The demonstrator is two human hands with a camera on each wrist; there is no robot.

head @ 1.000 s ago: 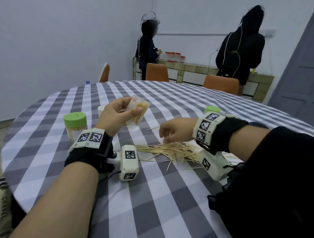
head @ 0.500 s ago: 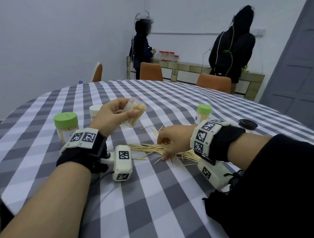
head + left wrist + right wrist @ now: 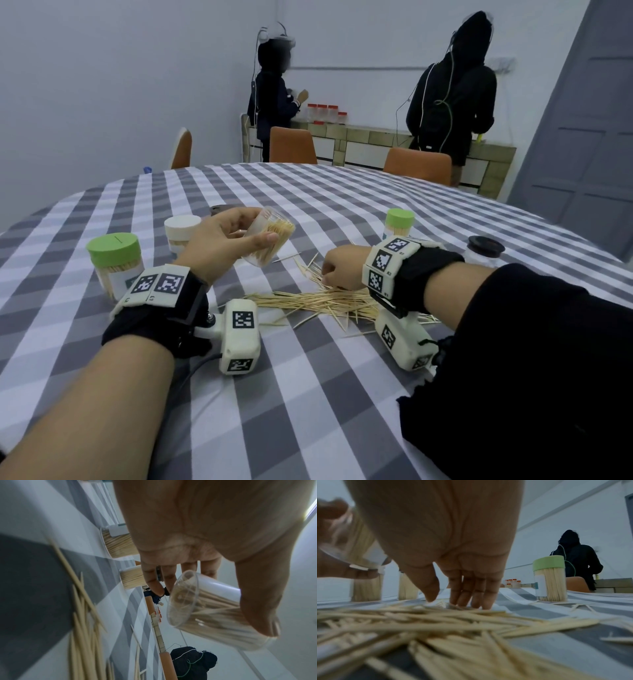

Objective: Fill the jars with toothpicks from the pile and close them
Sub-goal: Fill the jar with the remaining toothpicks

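My left hand [image 3: 262, 228] grips an open clear jar [image 3: 270, 240] partly filled with toothpicks and holds it tilted above the table, mouth toward the right. In the left wrist view the thumb lies along the jar [image 3: 205, 608] and the fingers wrap behind it. A loose toothpick pile [image 3: 318, 301] lies on the checked cloth in front of me. My right hand [image 3: 329, 274] is down on the pile's far edge. In the right wrist view its thumb and fingertips [image 3: 462, 601] close together on a few toothpicks of the pile [image 3: 453, 628].
A filled green-lidded jar [image 3: 114, 263] stands left, a white-lidded one [image 3: 181, 231] behind it, another green-lidded jar [image 3: 399, 222] beyond my right wrist, a black-lidded jar [image 3: 485, 246] far right. Stray toothpicks [image 3: 308, 267] lie about. Orange chairs and two people stand beyond the table.
My right hand has stayed low on the pile, shifting slightly along its far edge. The left hand keeps the jar tilted in about the same place.
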